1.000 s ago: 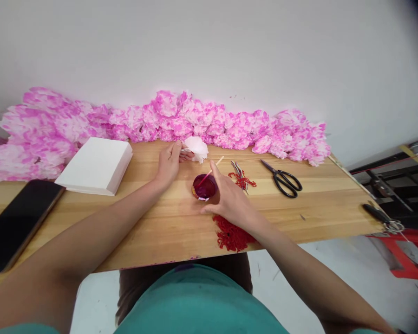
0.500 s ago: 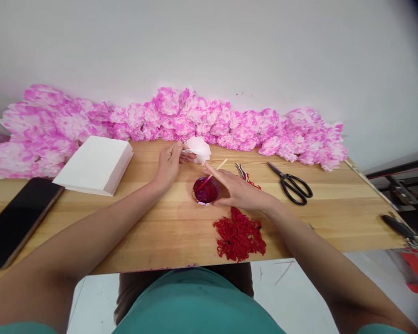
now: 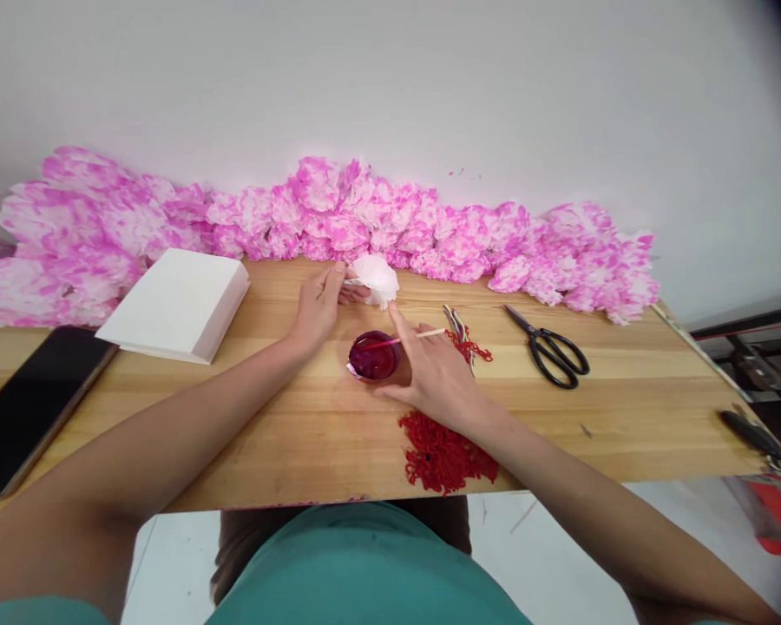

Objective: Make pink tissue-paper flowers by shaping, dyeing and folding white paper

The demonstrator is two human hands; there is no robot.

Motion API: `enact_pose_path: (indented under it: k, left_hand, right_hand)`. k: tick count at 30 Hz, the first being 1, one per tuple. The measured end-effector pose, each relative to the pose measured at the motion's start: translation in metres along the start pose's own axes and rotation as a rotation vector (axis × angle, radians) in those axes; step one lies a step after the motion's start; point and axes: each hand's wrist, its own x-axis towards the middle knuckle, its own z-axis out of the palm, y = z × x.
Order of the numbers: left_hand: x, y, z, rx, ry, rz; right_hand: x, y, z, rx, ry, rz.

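My left hand (image 3: 325, 299) pinches the stem end of a white paper flower (image 3: 376, 279), whose petals spread to the right of the fingers. My right hand (image 3: 433, 369) has its fingers apart beside a small cup (image 3: 372, 358) of dark magenta liquid. Its thumb is near the cup's right side. A thin stick (image 3: 423, 335) leans out of the cup to the right, across the right index finger. Red yarn bits (image 3: 443, 456) lie in a pile below the right hand. Several wire stems with red yarn (image 3: 465, 334) lie just beyond it.
Pink and white paper flowers (image 3: 338, 217) line the wall. A white paper stack (image 3: 179, 304) and a black phone (image 3: 32, 408) lie at left. Black scissors (image 3: 550, 347) rest at right, with a black-handled tool (image 3: 751, 430) near the wooden table's (image 3: 644, 417) right edge.
The cup has shifted slightly left and turned, and its stick now slants lower to the right. My right hand has moved a little, with its fingers more spread. My left hand still holds the flower.
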Motion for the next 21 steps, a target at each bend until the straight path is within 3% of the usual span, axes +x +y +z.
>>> enact_pose_path:
  k: [3, 7, 10, 12, 16, 21]
  left_hand:
    - [0.001, -0.001, 0.000, 0.001, 0.004, 0.000]
    - [0.003, -0.005, 0.000, -0.023, 0.000, -0.012]
    - [0.003, -0.006, 0.000, -0.023, 0.004, -0.011]
    - [0.003, -0.006, 0.000, -0.012, 0.011, -0.010]
    - [0.002, -0.005, 0.001, -0.009, 0.020, 0.005]
    - [0.003, -0.006, 0.001, -0.006, 0.019, 0.010]
  right_hand:
    - [-0.007, -0.007, -0.021, -0.018, 0.013, 0.015]
    - [-0.018, 0.007, -0.049, 0.046, 0.179, 0.225]
    - [-0.023, 0.030, -0.050, 0.169, 0.250, 0.375]
    - [-0.023, 0.046, -0.044, 0.247, 0.193, 0.395]
    - [-0.012, 0.068, -0.029, 0.249, -0.072, 0.132]
    - [0.015, 0.061, -0.016, 0.294, -0.295, -0.098]
